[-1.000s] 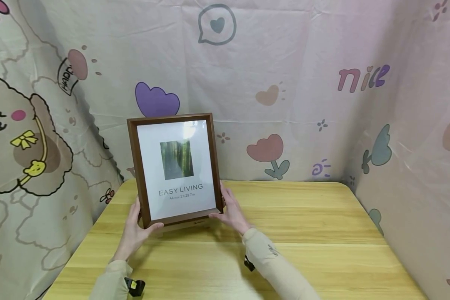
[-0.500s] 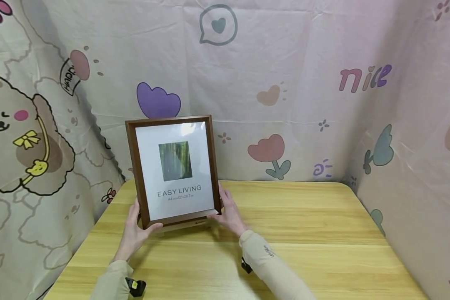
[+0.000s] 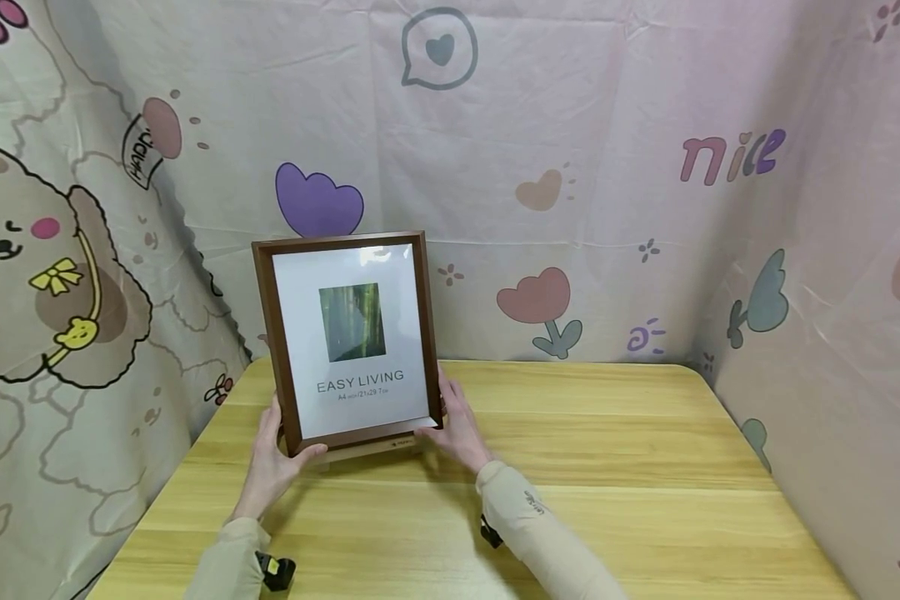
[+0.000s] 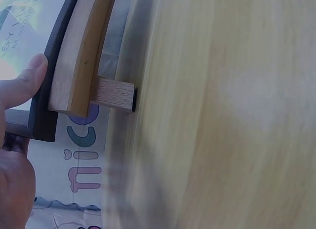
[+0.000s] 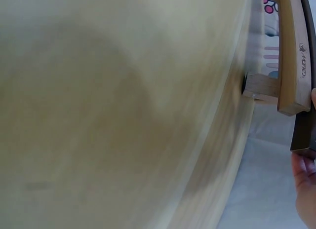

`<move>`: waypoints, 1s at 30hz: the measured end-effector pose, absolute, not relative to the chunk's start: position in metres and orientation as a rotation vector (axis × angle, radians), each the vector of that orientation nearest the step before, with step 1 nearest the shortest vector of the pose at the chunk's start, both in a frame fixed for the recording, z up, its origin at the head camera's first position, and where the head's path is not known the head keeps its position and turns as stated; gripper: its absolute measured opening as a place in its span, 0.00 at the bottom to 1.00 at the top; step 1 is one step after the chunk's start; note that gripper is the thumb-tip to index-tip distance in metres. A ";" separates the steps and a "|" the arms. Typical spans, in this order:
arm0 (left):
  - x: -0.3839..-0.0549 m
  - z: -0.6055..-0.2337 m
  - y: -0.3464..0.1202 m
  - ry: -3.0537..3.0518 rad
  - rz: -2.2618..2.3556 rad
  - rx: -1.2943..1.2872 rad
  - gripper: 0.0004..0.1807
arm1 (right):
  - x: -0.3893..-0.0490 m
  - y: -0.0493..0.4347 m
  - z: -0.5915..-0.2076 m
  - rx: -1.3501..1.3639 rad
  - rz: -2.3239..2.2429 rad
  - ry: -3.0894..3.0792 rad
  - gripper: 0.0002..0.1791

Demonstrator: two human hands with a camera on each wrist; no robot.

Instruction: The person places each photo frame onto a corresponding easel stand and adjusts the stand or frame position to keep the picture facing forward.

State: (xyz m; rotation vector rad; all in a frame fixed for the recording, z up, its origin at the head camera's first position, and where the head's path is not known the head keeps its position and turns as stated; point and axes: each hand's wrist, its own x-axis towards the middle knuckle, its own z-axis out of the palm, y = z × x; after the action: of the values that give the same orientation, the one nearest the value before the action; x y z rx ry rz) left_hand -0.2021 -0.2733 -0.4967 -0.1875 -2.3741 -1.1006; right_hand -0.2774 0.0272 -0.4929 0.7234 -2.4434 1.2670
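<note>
A picture frame [image 3: 352,383] with a brown border and a sheet printed "EASY LIVING" leans upright at the table's left side. Below its bottom edge shows the pale wooden ledge of a tabletop easel [image 3: 371,451], most of which is hidden behind the frame. My left hand [image 3: 270,467] grips the lower left corner, thumb over the front. At the lower right corner, my right hand [image 3: 459,427] holds the frame the same way. In the left wrist view, an easel foot [image 4: 116,95] stands on the table; another foot [image 5: 261,86] appears in the right wrist view.
The wooden table [image 3: 607,467] extends to the right and toward me. A patterned cloth backdrop [image 3: 607,100] hangs behind it and along both sides. A small black wrist camera [image 3: 276,572] sits on the left sleeve.
The frame has shifted slightly left against the backdrop, and my right hand has moved left with it. Both hands keep their hold on the lower corners.
</note>
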 end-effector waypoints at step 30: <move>-0.198 -0.510 -0.274 -2.463 -1.376 -0.058 0.39 | -0.271 0.030 -0.501 0.625 1.731 -2.573 0.51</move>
State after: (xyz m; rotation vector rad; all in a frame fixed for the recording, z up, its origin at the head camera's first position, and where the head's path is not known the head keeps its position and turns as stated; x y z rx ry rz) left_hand -0.1984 -0.2736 -0.5105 -0.0575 -2.4629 -1.3755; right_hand -0.2705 0.0303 -0.5013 0.6254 -2.5727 1.7313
